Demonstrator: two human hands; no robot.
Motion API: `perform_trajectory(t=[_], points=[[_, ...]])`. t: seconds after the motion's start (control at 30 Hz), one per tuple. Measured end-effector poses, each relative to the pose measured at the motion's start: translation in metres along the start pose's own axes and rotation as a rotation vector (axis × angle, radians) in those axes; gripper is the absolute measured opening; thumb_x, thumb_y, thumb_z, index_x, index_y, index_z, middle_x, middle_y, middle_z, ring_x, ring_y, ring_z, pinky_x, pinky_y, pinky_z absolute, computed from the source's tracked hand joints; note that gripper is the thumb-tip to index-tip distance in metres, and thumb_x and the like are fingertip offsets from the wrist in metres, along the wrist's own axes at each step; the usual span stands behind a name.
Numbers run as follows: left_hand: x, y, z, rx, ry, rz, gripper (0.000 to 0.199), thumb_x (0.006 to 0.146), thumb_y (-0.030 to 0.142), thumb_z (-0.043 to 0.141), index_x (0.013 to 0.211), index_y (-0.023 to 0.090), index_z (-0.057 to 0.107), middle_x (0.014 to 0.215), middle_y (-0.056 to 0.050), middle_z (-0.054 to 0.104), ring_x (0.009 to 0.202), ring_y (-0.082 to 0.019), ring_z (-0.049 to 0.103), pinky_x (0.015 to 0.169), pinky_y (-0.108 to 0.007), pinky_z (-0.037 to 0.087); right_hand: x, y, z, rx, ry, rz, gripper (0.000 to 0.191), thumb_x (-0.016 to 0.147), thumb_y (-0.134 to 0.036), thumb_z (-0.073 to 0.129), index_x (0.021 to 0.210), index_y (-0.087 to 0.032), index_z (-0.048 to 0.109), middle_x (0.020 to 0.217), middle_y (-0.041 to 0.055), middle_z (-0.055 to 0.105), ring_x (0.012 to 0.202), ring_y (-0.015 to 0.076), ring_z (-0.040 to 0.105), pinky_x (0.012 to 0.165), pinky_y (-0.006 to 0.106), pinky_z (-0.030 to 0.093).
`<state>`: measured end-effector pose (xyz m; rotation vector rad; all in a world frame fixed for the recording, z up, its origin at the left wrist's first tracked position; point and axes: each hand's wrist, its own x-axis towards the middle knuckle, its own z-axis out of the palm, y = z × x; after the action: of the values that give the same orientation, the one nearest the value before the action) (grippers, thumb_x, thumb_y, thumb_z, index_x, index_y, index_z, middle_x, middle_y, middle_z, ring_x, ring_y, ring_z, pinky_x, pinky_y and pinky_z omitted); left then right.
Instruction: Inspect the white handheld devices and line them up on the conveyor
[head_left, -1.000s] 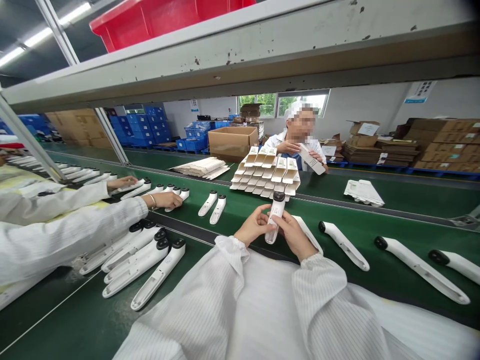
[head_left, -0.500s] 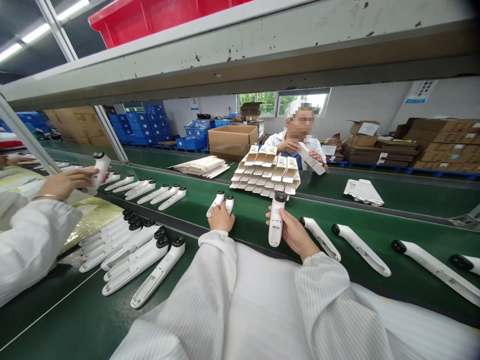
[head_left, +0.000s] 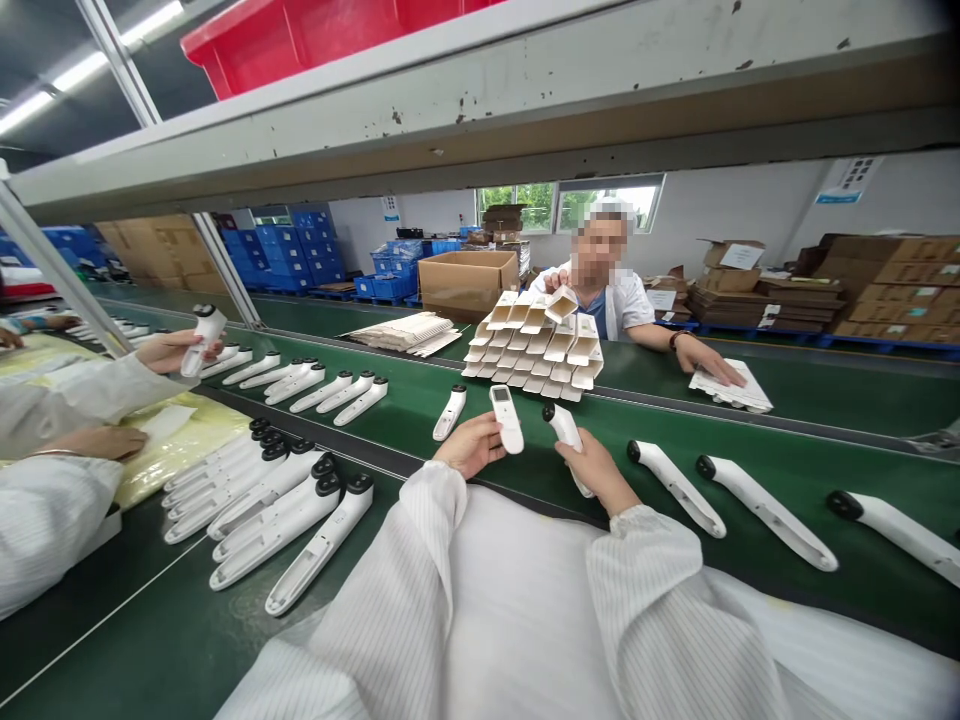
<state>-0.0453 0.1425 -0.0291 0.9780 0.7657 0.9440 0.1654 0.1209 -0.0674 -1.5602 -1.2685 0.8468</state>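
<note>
My left hand grips a white infrared thermometer, its small dark screen facing me. In my right hand is another infrared thermometer, black sensor end up and tilted to the left. Both are held over the green conveyor belt. Just left of my left hand a single thermometer lies on the belt. To the right of my right hand, several more lie spaced apart, the nearest thermometer showing an open recess in its handle.
Stacked white boxes stand beyond my hands. Across the belt, a co-worker touches the stack and flat cartons. A cluster of thermometers lies at left, near other people's hands. A metal shelf crosses overhead.
My left hand has lifted a thermometer off the belt. My right hand has tilted its thermometer and moved slightly right. Belt thermometers have shifted right; the co-worker's hand now rests on the flat cartons.
</note>
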Motion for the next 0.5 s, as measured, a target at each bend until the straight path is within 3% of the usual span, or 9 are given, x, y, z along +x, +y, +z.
perform_trajectory(t=[0.13,0.23,0.3,0.37,0.5], points=[[-0.002,-0.006,0.009,0.019,-0.107,0.011,0.045,0.064,0.021,0.074,0.106,0.018,0.06,0.108,-0.01,0.063,0.081,-0.014,0.06,0.069,-0.025,0.046,0.005,0.014,-0.003,-0.414,0.127,-0.134,0.021,0.071,-0.027,0.055,0.089,-0.02,0.063,0.091,0.0118,0.061,0.087,0.0273,0.057,0.076,0.039,0.042],[0.001,-0.01,0.012,0.094,-0.136,0.007,0.052,0.064,0.023,0.075,0.113,0.019,0.057,0.099,-0.008,0.064,0.073,-0.012,0.059,0.061,-0.021,0.044,0.001,0.008,-0.004,-0.479,0.233,-0.268,0.033,0.073,-0.021,0.05,0.103,-0.018,0.062,0.11,0.0167,0.057,0.105,0.0316,0.051,0.086,0.043,0.039],[0.003,-0.013,0.014,0.141,-0.15,0.012,0.057,0.064,0.023,0.075,0.117,0.02,0.054,0.092,-0.006,0.064,0.068,-0.01,0.057,0.057,-0.02,0.042,-0.004,-0.003,-0.002,-0.396,0.273,-0.378,0.037,0.076,-0.022,0.046,0.111,-0.018,0.058,0.115,0.0146,0.055,0.109,0.0295,0.049,0.09,0.043,0.038],[0.005,-0.018,0.019,0.194,-0.148,0.047,0.059,0.064,0.022,0.073,0.119,0.02,0.052,0.088,-0.004,0.062,0.065,-0.009,0.056,0.055,-0.019,0.042,-0.009,-0.015,0.001,-0.24,0.261,-0.44,0.034,0.08,-0.027,0.043,0.111,-0.019,0.057,0.111,0.0117,0.058,0.1,0.0251,0.053,0.089,0.042,0.04],[0.011,-0.028,0.034,0.396,-0.043,0.21,0.056,0.067,0.019,0.067,0.121,0.018,0.051,0.089,-0.003,0.059,0.054,-0.007,0.052,0.051,-0.021,0.042,-0.016,-0.027,0.014,0.075,0.176,-0.37,0.035,0.076,-0.04,0.055,0.105,-0.021,0.054,0.101,0.0082,0.061,0.085,0.0207,0.057,0.076,0.036,0.046]])
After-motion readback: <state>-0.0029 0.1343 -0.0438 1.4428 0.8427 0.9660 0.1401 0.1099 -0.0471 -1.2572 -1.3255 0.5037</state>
